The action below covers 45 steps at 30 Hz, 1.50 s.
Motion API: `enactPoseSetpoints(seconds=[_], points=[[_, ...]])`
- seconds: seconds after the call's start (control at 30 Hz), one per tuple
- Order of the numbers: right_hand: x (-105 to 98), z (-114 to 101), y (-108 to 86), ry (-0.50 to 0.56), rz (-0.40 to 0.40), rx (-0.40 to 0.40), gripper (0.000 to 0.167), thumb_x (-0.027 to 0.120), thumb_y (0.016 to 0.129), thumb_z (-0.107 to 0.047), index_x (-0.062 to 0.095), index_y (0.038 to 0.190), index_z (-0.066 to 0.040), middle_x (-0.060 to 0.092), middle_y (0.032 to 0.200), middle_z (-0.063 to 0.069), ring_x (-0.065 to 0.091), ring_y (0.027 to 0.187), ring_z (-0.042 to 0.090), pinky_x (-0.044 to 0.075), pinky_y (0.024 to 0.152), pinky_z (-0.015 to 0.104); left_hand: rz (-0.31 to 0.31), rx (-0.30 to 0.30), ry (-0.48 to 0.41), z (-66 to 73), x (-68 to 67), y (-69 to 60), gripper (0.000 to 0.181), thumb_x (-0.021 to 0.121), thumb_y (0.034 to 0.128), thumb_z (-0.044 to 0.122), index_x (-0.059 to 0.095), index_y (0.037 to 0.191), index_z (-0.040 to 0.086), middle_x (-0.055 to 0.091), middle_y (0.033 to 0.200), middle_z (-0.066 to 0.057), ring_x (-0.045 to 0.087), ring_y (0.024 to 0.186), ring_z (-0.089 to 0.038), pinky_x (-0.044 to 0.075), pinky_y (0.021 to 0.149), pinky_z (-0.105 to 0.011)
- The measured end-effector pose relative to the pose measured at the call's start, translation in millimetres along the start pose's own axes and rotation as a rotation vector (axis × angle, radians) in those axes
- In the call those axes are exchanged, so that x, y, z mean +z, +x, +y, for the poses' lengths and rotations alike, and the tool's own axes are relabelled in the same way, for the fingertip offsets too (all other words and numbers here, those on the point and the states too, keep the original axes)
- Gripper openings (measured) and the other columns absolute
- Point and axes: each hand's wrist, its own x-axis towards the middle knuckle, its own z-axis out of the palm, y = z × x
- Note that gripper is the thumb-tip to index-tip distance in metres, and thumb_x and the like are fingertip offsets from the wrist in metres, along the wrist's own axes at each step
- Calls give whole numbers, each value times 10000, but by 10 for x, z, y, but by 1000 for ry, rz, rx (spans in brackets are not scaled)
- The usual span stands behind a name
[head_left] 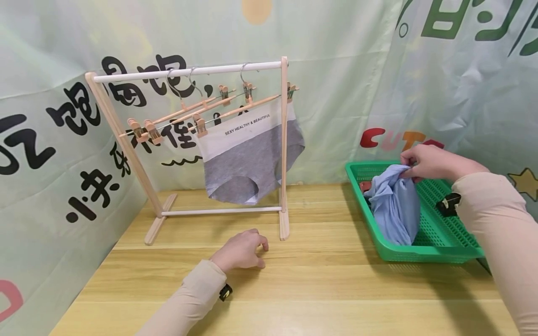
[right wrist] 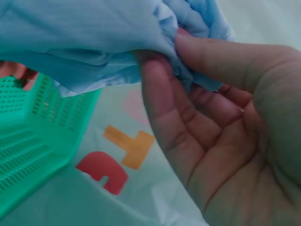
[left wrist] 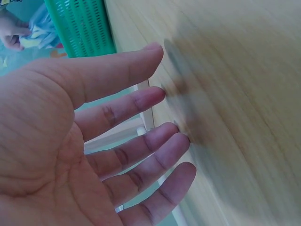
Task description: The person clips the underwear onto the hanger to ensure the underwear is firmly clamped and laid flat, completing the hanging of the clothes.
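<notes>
the cloth [head_left: 399, 205] is plain blue, basket [head_left: 428, 253] green, briefs [head_left: 244, 158] grey and white.

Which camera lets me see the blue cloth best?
The head view: it shows most of the blue cloth, pinched by the right hand at the green basket. The right wrist view shows the pinched part close up but cuts off the rest. The left wrist view has just a small patch, top left.

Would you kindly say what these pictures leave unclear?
Head: what the red item is, partly behind the blue cloth.
Head: the blue cloth's shape, bunched in folds.
Head: near right corner of the basket, behind the right sleeve.
Right wrist: some fingertips of the right hand, under the blue cloth.
Left wrist: part of the basket, past the top edge.
</notes>
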Motion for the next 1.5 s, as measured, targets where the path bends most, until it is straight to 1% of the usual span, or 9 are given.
enactPoseSetpoints(seconds=[0.33, 0.5, 0.63, 0.77, 0.93, 1.0, 1.27, 1.4, 1.5], points=[[-306, -181, -49, -24, 162, -4, 228, 779, 978, -127, 572, 886, -105, 699, 762, -4, 595, 631, 151, 436, 610, 279, 9, 19, -26, 7, -6, 18, 283, 942, 815, 232, 771, 1028, 158, 666, 966, -20, 583, 874, -170, 533, 766, -407], [-450, -321, -79, -25, 265, -21, 167, 760, 976, -96, 597, 939, -103, 767, 896, 113, 625, 648, 156, 439, 598, 282, 10, 20, -42, 7, -7, 16, 269, 934, 829, 236, 771, 1028, 156, 680, 988, -31, 604, 888, -177, 535, 763, -405], [-562, -497, -78, -33, 343, -65, 132, 743, 974, -67, 618, 958, -104, 777, 1058, 220, 722, 730, 209, 451, 611, 253, 18, 26, -49, -15, -17, 11, 277, 929, 839, 249, 775, 1045, 145, 710, 1019, -51, 646, 920, -187, 559, 787, -403], [-655, -736, -67, -13, 388, -109, 114, 736, 978, -68, 629, 969, -107, 758, 1102, 202, 767, 844, 220, 452, 652, 175, 51, 33, -84, -33, -64, 10, 296, 902, 866, 226, 772, 1099, 99, 741, 1030, -95, 685, 926, -219, 586, 822, -430], [-662, -1054, -44, 129, 366, -172, 99, 717, 993, -53, 625, 994, -88, 725, 1158, 198, 682, 803, -53, 521, 618, 177, 149, 54, -178, -41, -145, 18, 260, 836, 911, 148, 765, 1138, 43, 769, 1037, -161, 728, 915, -260, 601, 829, -451], [-602, -1181, -14, 204, 337, -206, 102, 707, 990, -11, 624, 987, -70, 724, 1154, 195, 654, 773, -98, 554, 611, 199, 183, 43, -211, -36, -174, 21, 255, 830, 916, 135, 763, 1145, 45, 771, 1022, -155, 732, 901, -261, 599, 813, -441], [18, -1745, 319, 237, 150, -429, 166, 740, 955, 27, 649, 912, -105, 763, 1004, 82, 718, 839, 146, 591, 718, 272, 327, -12, -221, -75, -267, 38, 156, 822, 927, 148, 769, 1072, 122, 766, 898, 1, 725, 801, -133, 597, 776, -355], [427, -1951, 515, 277, 42, -513, 160, 733, 943, 36, 653, 897, -94, 747, 945, 65, 731, 827, 150, 613, 731, 291, 338, -19, -223, -115, -286, 31, 137, 826, 925, 155, 766, 1044, 119, 766, 874, 18, 709, 766, -100, 588, 757, -328], [703, -1985, 635, 274, -23, -526, 152, 740, 943, 26, 646, 894, -83, 733, 888, 54, 728, 764, 130, 604, 705, 285, 323, -24, -224, -154, -277, 24, 133, 833, 918, 144, 769, 1026, 102, 770, 872, 8, 703, 767, -114, 583, 749, -324]])
